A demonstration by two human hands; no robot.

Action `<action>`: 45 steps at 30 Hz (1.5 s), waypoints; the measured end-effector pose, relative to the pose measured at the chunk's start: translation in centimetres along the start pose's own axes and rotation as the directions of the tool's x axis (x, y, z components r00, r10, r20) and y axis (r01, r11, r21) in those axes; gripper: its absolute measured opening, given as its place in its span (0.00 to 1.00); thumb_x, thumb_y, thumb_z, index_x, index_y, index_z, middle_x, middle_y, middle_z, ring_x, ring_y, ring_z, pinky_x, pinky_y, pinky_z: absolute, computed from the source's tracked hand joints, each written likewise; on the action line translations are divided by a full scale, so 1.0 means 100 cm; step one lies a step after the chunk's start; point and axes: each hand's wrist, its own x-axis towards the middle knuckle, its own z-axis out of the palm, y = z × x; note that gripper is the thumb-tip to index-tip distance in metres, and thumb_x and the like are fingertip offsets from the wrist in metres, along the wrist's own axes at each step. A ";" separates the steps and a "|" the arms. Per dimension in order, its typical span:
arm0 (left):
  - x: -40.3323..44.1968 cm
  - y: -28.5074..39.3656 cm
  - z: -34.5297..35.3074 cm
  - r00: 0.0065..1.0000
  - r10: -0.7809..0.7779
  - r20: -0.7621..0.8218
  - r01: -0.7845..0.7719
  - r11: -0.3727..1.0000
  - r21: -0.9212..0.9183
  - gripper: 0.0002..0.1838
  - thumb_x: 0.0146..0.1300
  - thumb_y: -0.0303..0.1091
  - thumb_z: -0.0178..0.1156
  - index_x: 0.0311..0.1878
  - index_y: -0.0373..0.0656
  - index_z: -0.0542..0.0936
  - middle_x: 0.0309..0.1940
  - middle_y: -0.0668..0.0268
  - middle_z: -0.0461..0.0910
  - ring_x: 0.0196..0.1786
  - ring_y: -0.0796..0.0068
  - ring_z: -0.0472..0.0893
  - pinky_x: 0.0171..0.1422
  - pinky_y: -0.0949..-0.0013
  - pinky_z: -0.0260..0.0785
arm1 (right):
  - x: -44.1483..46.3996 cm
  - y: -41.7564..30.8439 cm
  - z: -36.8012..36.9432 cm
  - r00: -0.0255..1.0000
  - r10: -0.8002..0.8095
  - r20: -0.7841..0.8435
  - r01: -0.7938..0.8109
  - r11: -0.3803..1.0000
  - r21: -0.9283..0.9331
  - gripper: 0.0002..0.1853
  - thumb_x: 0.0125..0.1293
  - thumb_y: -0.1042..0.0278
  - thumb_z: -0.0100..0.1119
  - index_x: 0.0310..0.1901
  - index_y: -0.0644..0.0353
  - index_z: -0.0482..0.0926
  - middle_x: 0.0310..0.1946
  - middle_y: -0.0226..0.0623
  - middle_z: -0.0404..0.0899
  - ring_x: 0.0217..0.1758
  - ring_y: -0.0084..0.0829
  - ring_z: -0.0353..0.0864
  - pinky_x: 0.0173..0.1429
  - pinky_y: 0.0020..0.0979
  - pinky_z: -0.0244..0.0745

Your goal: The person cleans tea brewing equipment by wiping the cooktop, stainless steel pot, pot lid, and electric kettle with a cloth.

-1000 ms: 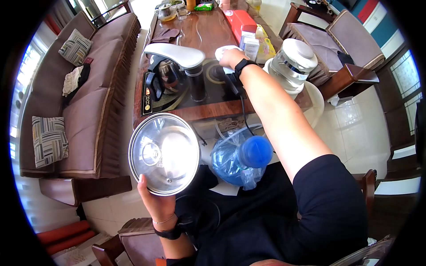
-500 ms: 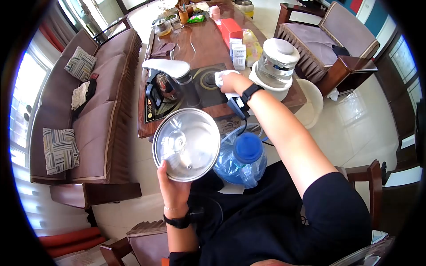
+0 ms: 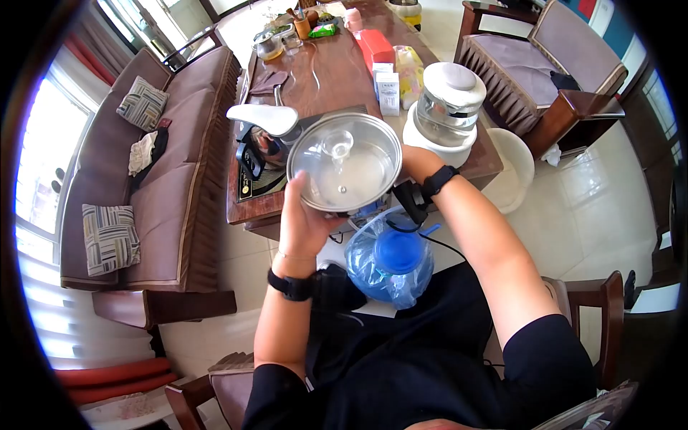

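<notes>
A round glass lid with a steel rim (image 3: pixel 345 163) is held up over the near edge of the table, its clear knob showing near the top. My left hand (image 3: pixel 304 218) grips its lower left rim, thumb on the glass. Against the lid's right side is my right hand (image 3: pixel 418 162); its fingers are hidden behind the lid, and so is the white cloth it held earlier. Beyond the lid's left edge stand a white-topped dispenser (image 3: pixel 264 117) and a kettle with a black handle (image 3: pixel 250 159).
A blue water bottle in plastic (image 3: pixel 390 258) stands below the table edge. On the right of the table (image 3: pixel 322 72) is a glass jar on a white base (image 3: pixel 446 107), with small white boxes (image 3: pixel 388 93) and a red box (image 3: pixel 375 49) behind. A sofa (image 3: pixel 179 172) is left.
My left hand has raised the lid and carried it right, over the table edge. My right hand has come back from the hob to the lid's right side.
</notes>
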 end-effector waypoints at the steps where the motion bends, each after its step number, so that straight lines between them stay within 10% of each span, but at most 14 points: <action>1: 0.002 0.004 0.004 1.000 -0.009 0.019 0.009 1.000 0.016 0.32 0.63 0.60 0.47 0.64 0.50 0.66 0.60 0.60 0.71 0.60 0.57 0.71 0.60 0.44 0.60 | -0.001 0.002 -0.003 1.000 -0.014 -0.005 0.015 1.000 0.020 0.22 0.53 0.57 0.65 0.51 0.49 0.79 0.47 0.42 0.80 0.50 0.39 0.78 0.53 0.39 0.73; 7: 0.017 0.019 0.023 0.995 -0.025 0.092 0.018 0.997 0.069 0.33 0.60 0.62 0.49 0.63 0.51 0.67 0.55 0.61 0.73 0.57 0.58 0.71 0.58 0.43 0.61 | -0.014 0.010 -0.023 0.990 -0.026 -0.141 0.077 0.923 0.376 0.19 0.54 0.62 0.64 0.49 0.51 0.80 0.44 0.39 0.83 0.44 0.34 0.82 0.49 0.37 0.76; 11: 0.026 0.025 0.037 0.999 -0.012 0.047 0.014 0.999 -0.034 0.32 0.60 0.57 0.53 0.63 0.51 0.65 0.53 0.60 0.70 0.54 0.59 0.73 0.64 0.33 0.57 | 0.013 0.039 -0.007 0.954 0.247 -0.170 0.064 0.387 0.920 0.17 0.57 0.58 0.60 0.43 0.59 0.82 0.38 0.28 0.80 0.38 0.24 0.75 0.40 0.29 0.70; 15: 0.014 0.032 0.059 0.990 0.038 0.133 -0.029 0.997 -0.066 0.36 0.62 0.52 0.52 0.69 0.46 0.56 0.66 0.51 0.62 0.68 0.44 0.63 0.66 0.27 0.48 | 0.032 0.084 -0.007 0.799 0.552 -0.240 -0.143 0.561 0.815 0.15 0.59 0.61 0.56 0.43 0.61 0.82 0.41 0.41 0.82 0.41 0.35 0.80 0.43 0.31 0.73; 16: 0.012 0.032 0.061 0.991 0.037 0.130 -0.028 0.997 -0.066 0.36 0.62 0.52 0.52 0.69 0.46 0.56 0.66 0.51 0.62 0.68 0.44 0.63 0.66 0.27 0.48 | 0.034 0.093 -0.004 0.794 0.366 -0.485 0.012 0.789 0.615 0.14 0.57 0.63 0.57 0.42 0.60 0.82 0.41 0.43 0.81 0.43 0.38 0.81 0.43 0.32 0.74; 19: 0.007 0.035 0.068 0.994 0.058 0.093 -0.051 0.996 -0.072 0.35 0.62 0.52 0.52 0.68 0.46 0.58 0.65 0.52 0.64 0.69 0.46 0.62 0.67 0.28 0.46 | -0.017 0.025 -0.061 0.689 0.194 -0.698 0.271 0.825 0.497 0.11 0.52 0.68 0.57 0.37 0.58 0.83 0.37 0.40 0.81 0.41 0.40 0.81 0.44 0.34 0.76; 22: 0.004 0.038 0.068 0.995 0.066 0.071 -0.058 0.992 -0.111 0.34 0.62 0.52 0.52 0.66 0.43 0.61 0.60 0.52 0.69 0.68 0.45 0.62 0.68 0.29 0.44 | -0.041 0.011 -0.087 0.736 -0.115 -0.667 0.132 0.991 -0.026 0.17 0.51 0.71 0.64 0.45 0.60 0.81 0.38 0.38 0.83 0.35 0.29 0.78 0.42 0.30 0.74; 25: 0.006 0.039 0.066 0.987 0.107 0.123 -0.097 0.991 -0.090 0.35 0.63 0.51 0.51 0.67 0.39 0.60 0.59 0.48 0.69 0.69 0.43 0.61 0.69 0.28 0.43 | -0.010 0.054 -0.114 0.815 0.052 -0.578 0.204 0.907 0.368 0.13 0.57 0.71 0.60 0.46 0.60 0.80 0.39 0.38 0.83 0.38 0.26 0.79 0.45 0.30 0.75; 27: 0.006 0.037 0.070 0.982 0.130 0.136 -0.116 0.987 -0.107 0.36 0.63 0.51 0.51 0.67 0.38 0.57 0.60 0.47 0.66 0.69 0.42 0.60 0.69 0.28 0.43 | -0.018 0.063 -0.131 0.834 0.301 -0.463 0.270 0.510 0.817 0.17 0.58 0.74 0.58 0.51 0.63 0.78 0.41 0.35 0.82 0.42 0.23 0.78 0.47 0.28 0.75; 29: 0.007 0.034 0.074 0.977 0.152 0.152 -0.134 0.984 -0.120 0.37 0.63 0.51 0.52 0.68 0.38 0.55 0.62 0.46 0.64 0.69 0.40 0.59 0.69 0.28 0.43 | -0.056 0.032 -0.154 0.681 -0.088 -0.727 0.470 0.814 0.342 0.23 0.58 0.81 0.53 0.57 0.72 0.71 0.54 0.45 0.78 0.57 0.32 0.77 0.58 0.30 0.72; 30: 0.008 0.033 0.076 0.976 0.166 0.141 -0.151 0.982 -0.112 0.37 0.63 0.51 0.52 0.68 0.38 0.53 0.63 0.46 0.61 0.69 0.39 0.58 0.69 0.28 0.43 | -0.064 0.023 -0.154 0.643 0.062 -0.763 0.568 0.629 0.530 0.21 0.55 0.86 0.50 0.54 0.71 0.74 0.48 0.42 0.81 0.51 0.31 0.80 0.54 0.26 0.74; 35: 0.031 0.029 0.076 0.985 0.154 0.075 -0.141 0.978 -0.155 0.33 0.59 0.49 0.58 0.63 0.45 0.63 0.50 0.62 0.72 0.60 0.53 0.69 0.67 0.27 0.46 | -0.144 -0.037 -0.143 0.534 0.363 -0.764 0.339 0.735 0.587 0.20 0.56 0.83 0.51 0.52 0.70 0.74 0.44 0.40 0.81 0.45 0.29 0.80 0.50 0.28 0.76; 42: 0.080 0.010 0.060 0.989 0.150 -0.005 -0.150 0.985 -0.085 0.40 0.61 0.49 0.58 0.70 0.47 0.50 0.64 0.52 0.51 0.71 0.45 0.51 0.68 0.28 0.47 | -0.190 -0.033 -0.074 0.607 0.546 -0.577 0.075 0.684 0.725 0.26 0.56 0.80 0.54 0.59 0.71 0.69 0.49 0.37 0.78 0.52 0.23 0.75 0.54 0.25 0.72; 45: 0.119 0.002 0.036 0.980 0.150 -0.127 -0.158 0.986 -0.055 0.28 0.64 0.49 0.56 0.60 0.42 0.63 0.46 0.58 0.62 0.46 0.52 0.72 0.64 0.27 0.54 | -0.205 -0.049 -0.052 0.612 0.561 -0.558 0.126 0.627 0.769 0.28 0.53 0.83 0.52 0.60 0.71 0.68 0.51 0.38 0.76 0.54 0.25 0.75 0.56 0.25 0.71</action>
